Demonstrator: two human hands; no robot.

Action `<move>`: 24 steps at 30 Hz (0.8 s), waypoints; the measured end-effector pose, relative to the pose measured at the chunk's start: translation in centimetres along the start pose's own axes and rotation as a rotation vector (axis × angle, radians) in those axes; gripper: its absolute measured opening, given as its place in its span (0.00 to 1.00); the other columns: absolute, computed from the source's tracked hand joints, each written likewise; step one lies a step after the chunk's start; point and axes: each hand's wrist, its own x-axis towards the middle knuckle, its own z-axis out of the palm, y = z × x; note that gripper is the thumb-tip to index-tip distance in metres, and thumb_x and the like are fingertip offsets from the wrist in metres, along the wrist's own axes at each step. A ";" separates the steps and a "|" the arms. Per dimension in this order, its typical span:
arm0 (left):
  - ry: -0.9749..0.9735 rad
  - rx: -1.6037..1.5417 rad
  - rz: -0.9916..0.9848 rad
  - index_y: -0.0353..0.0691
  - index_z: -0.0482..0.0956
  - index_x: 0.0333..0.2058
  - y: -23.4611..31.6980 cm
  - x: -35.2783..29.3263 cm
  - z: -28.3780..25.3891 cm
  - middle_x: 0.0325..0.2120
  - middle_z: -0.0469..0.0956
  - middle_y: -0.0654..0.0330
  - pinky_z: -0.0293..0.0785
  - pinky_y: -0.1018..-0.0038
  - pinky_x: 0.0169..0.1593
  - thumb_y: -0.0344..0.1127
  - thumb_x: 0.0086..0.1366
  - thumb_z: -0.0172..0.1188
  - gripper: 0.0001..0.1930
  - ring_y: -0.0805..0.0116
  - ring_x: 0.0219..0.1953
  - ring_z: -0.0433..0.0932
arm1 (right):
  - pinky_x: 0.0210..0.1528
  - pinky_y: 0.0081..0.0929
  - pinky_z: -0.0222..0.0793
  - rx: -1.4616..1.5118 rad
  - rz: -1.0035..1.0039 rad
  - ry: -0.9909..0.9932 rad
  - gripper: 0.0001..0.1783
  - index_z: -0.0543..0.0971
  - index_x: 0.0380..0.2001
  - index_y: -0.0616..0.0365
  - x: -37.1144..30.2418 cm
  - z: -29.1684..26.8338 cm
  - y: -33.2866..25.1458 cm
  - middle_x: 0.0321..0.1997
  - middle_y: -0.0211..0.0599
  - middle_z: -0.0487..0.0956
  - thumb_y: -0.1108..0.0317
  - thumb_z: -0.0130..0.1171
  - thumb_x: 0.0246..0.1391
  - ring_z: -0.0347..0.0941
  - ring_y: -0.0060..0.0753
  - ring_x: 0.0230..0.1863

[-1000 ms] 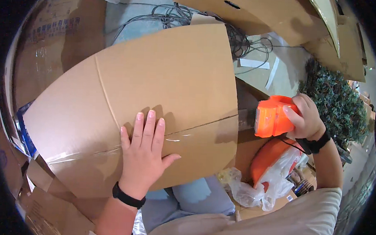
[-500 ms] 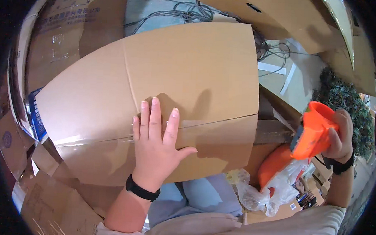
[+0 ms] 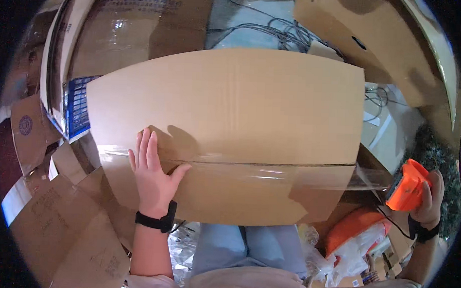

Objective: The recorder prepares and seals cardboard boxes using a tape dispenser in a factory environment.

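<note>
A large brown cardboard box (image 3: 232, 103) lies in front of me, with a seam running across its top face. My left hand (image 3: 155, 184) rests flat on the box near the left part of the seam, its fingers stretched and thumb apart. Beyond the box's right edge, my right hand (image 3: 431, 199) is closed round an orange tape dispenser (image 3: 408, 185). A strip of clear packing tape (image 3: 367, 179) lies along the seam and stretches past that edge to the dispenser. My right fingers are partly hidden behind the dispenser.
A blue plastic crate (image 3: 78, 105) stands left of the box. Cardboard pieces (image 3: 67, 229) lie at the lower left. Dark cables (image 3: 285, 31) are coiled on the floor beyond. An orange object in clear plastic (image 3: 354, 232) and dark green foliage (image 3: 428, 146) are at right.
The dispenser has moved right and down, and tape now spans the seam out to it. The box appears turned level and farther right. My left hand sits nearer the box's left end.
</note>
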 end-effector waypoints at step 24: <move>0.089 -0.113 -0.132 0.28 0.44 0.60 -5.3 -0.3 2.6 0.61 0.37 0.35 0.35 0.51 0.63 0.45 0.64 0.39 0.33 0.36 0.63 0.33 | 0.34 0.51 0.63 0.160 0.048 -0.087 0.37 0.54 0.56 0.53 1.3 6.9 -0.3 0.41 0.56 0.65 0.46 0.52 0.49 0.64 0.59 0.38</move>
